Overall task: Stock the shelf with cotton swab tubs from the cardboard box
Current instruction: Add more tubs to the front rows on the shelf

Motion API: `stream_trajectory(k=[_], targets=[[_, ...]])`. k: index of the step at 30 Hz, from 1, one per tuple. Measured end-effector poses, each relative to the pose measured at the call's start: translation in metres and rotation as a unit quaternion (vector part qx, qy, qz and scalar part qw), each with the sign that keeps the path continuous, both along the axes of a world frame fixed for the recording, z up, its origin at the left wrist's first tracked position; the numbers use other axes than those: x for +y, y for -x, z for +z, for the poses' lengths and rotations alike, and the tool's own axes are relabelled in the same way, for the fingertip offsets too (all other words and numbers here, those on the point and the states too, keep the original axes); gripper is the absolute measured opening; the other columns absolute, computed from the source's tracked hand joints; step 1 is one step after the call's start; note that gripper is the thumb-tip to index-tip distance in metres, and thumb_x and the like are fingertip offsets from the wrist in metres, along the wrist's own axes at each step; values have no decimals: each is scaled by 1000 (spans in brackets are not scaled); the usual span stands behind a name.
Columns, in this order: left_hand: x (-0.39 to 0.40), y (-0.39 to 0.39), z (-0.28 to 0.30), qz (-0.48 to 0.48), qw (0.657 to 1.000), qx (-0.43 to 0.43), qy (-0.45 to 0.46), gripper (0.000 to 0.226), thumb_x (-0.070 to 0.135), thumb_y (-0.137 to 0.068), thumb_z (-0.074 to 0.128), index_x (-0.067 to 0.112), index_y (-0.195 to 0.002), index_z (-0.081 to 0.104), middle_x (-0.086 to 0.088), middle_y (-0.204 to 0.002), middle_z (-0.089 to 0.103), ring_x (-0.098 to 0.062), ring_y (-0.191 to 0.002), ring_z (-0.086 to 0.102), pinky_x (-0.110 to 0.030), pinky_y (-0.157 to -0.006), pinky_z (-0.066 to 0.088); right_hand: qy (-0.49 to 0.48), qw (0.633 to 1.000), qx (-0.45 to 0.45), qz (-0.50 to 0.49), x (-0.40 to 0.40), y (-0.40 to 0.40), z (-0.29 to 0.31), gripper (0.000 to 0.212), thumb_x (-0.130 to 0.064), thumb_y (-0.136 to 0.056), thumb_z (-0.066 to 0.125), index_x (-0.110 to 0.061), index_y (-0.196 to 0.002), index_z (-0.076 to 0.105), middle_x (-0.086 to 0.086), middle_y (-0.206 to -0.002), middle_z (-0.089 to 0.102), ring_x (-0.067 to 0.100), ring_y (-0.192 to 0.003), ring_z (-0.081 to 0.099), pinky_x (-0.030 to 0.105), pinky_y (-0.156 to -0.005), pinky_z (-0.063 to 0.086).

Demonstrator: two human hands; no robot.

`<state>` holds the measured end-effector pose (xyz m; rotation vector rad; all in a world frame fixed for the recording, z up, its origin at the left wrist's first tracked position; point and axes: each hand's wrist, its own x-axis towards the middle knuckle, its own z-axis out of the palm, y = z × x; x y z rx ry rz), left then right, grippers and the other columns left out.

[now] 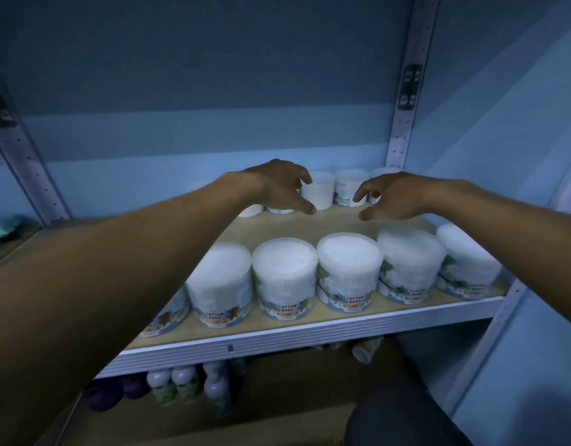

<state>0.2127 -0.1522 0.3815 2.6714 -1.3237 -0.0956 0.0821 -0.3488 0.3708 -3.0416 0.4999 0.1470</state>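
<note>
Dim, bluish light. Back panel (213, 91) plain blue-grey, darker toward top. Perforated metal uprights: one left (23, 156), one right (403, 123) with dark bracket (410, 86). Wall (518, 107) right of unit pale blue. Lower tier holds bottles (181, 384), blurred. Floor (277, 423) brownish.

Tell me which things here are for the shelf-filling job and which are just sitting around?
For the job:
- front row of cotton bud tubs
- back row of tubs
- wooden shelf
- left hand and right hand, both open and holding nothing

Just sitting around:
- bottles on the lower shelf
- purple things beside them
- metal shelf post
</note>
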Motion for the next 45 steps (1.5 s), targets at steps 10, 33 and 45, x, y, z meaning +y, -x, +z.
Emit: stream_trajectory(k=[10, 33, 45], targets=[[-116, -47, -15, -38, 999, -19, 6, 71, 56, -79, 71, 28, -140, 48, 6, -140, 50, -18, -128, 46, -35, -106, 40, 1, 999, -21, -41, -88, -38, -14, 57, -46, -88, 64, -34, -141, 47, 2, -149, 47, 24, -133, 46, 31, -103, 39], [-253, -124, -49, -78, 994, -66, -32, 83, 66, -79, 65, 25, -148, 39, 0, -151, 39, -20, -138, 38, -33, -108, 35, 66, 995, 32, -65, -194, -151, -21, 94, -63, -81, 68, -26, -156, 25, 2, -161, 29, 25, -145, 31, 39, -117, 29], [-258, -131, -47, -77, 992, -87, -43, 75, 65, -74, 70, 34, -139, 49, 3, -146, 48, -20, -132, 45, -32, -104, 39, 49, 997, 27, -62, -203, -154, -25, 87, -57, -80, 74, -32, -153, 34, -2, -162, 26, 23, -146, 30, 38, -117, 30]])
